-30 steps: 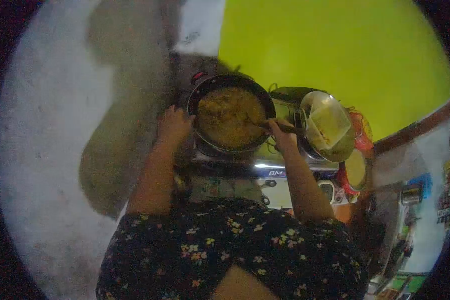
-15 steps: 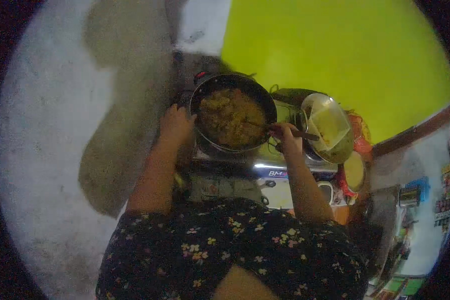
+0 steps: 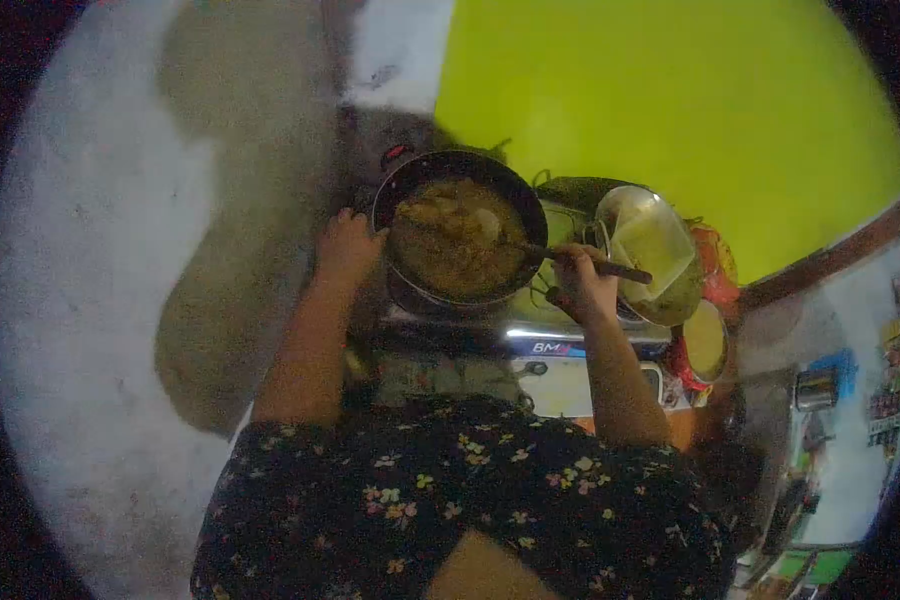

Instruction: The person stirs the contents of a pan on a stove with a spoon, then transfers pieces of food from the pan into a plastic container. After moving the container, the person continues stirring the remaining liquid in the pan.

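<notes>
While left hand [image 3: 350, 245] touches pan [image 3: 518, 190] (grip unclear), right hand [image 3: 587, 280] clamps fingers round utensil [image 3: 625, 271] dipped in food [image 3: 455, 255].

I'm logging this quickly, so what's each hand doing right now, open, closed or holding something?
Left hand: at the left edge of the pan; its grip cannot be told.
Right hand: closed, holding a long-handled utensil.

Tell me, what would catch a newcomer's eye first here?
A bright yellow-green wall fills the upper right. Near the middle, a dark pan of food sits on a stove, the left hand at its left edge. On its other side, the right hand grips a long-handled utensil.
</notes>
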A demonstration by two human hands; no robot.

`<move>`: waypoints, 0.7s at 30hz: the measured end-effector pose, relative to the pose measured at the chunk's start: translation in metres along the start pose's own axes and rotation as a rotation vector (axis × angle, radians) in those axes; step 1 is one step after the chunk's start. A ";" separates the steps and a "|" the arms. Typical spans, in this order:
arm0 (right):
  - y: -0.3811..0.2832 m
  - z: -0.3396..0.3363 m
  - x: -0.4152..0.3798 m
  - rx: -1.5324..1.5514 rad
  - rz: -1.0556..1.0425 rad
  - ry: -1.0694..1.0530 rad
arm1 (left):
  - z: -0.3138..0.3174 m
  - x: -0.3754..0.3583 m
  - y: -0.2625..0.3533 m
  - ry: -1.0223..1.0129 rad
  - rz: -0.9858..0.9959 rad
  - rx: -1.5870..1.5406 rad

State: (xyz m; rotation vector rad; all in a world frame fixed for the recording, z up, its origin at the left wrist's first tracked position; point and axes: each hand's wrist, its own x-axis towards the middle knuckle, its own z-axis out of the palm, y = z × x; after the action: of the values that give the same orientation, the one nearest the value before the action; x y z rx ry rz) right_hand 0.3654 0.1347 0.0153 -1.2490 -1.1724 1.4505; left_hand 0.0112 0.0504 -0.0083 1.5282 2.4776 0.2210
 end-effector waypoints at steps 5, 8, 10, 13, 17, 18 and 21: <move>-0.016 -0.007 -0.003 -0.096 0.038 0.018 | -0.007 -0.008 0.010 0.073 -0.019 -0.026; -0.001 -0.015 0.006 -0.384 -0.376 -0.054 | 0.006 0.000 0.002 0.130 0.010 -0.037; -0.010 -0.007 0.003 -0.363 -0.374 -0.007 | 0.002 -0.002 0.005 0.142 0.000 -0.043; -0.008 -0.006 0.007 -0.718 -0.711 0.054 | -0.002 -0.002 0.009 0.085 -0.026 -0.047; -0.008 0.006 0.011 -0.522 -0.674 -0.141 | 0.003 0.002 0.001 0.106 0.052 -0.043; -0.009 0.008 0.013 -0.561 -0.694 -0.177 | 0.003 0.000 0.001 0.116 0.068 -0.040; -0.008 0.012 0.021 -1.023 -0.959 -0.225 | 0.002 0.001 0.003 0.054 0.021 -0.012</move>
State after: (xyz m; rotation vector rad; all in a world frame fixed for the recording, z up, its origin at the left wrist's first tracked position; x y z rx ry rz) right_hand 0.3509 0.1550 0.0200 -0.8402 -2.3762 0.2163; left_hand 0.0139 0.0531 -0.0100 1.5641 2.4975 0.2840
